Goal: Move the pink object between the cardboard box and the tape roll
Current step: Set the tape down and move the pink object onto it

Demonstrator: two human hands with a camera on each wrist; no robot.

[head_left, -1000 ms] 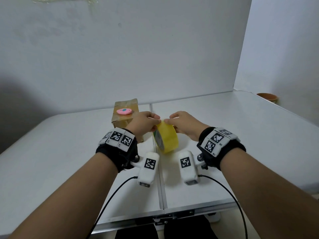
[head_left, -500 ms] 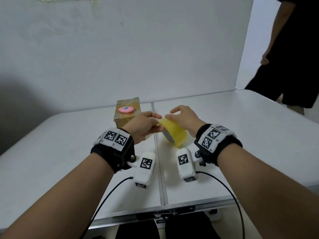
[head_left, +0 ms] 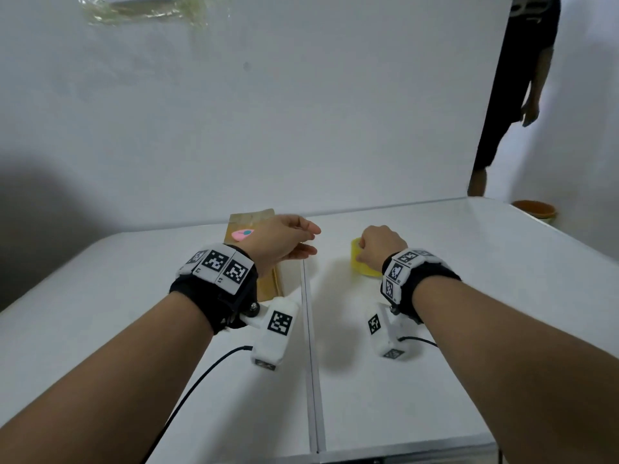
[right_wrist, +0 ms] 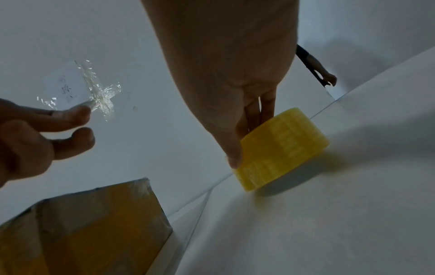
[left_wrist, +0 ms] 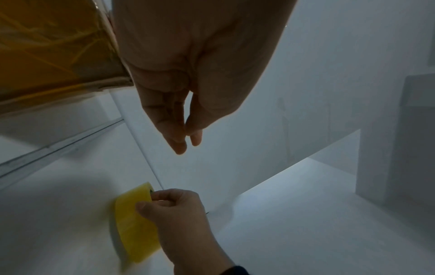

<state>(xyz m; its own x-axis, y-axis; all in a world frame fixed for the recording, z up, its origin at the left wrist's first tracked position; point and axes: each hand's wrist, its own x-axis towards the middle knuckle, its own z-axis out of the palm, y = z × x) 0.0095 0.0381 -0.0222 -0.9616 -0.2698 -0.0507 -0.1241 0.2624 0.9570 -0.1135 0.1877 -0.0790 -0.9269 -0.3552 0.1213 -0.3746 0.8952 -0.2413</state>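
Note:
A small pink object (head_left: 242,234) with a teal spot lies on top of the brown cardboard box (head_left: 252,220) at the back of the white table (head_left: 100,313), just left of the centre seam. My left hand (head_left: 313,241) hovers over the box's right side, fingers loose and holding nothing; the left wrist view shows its fingers (left_wrist: 174,130) empty beside the box (left_wrist: 47,55). My right hand (head_left: 363,244) grips the yellow tape roll (head_left: 363,266), which lies on the table right of the seam. In the right wrist view my fingers (right_wrist: 233,154) clasp the roll (right_wrist: 282,147).
A person in black (head_left: 516,95) stands past the table's far right corner, near an orange bowl (head_left: 534,209). A white wall backs the table. The centre seam (head_left: 310,329) runs toward me between box and roll. Crumpled clear tape (head_left: 150,11) sticks to the wall.
Both hands held the tape roll together by the box; my left hand has let go, and my right hand has carried the roll rightward down to the table. A person walked in at right.

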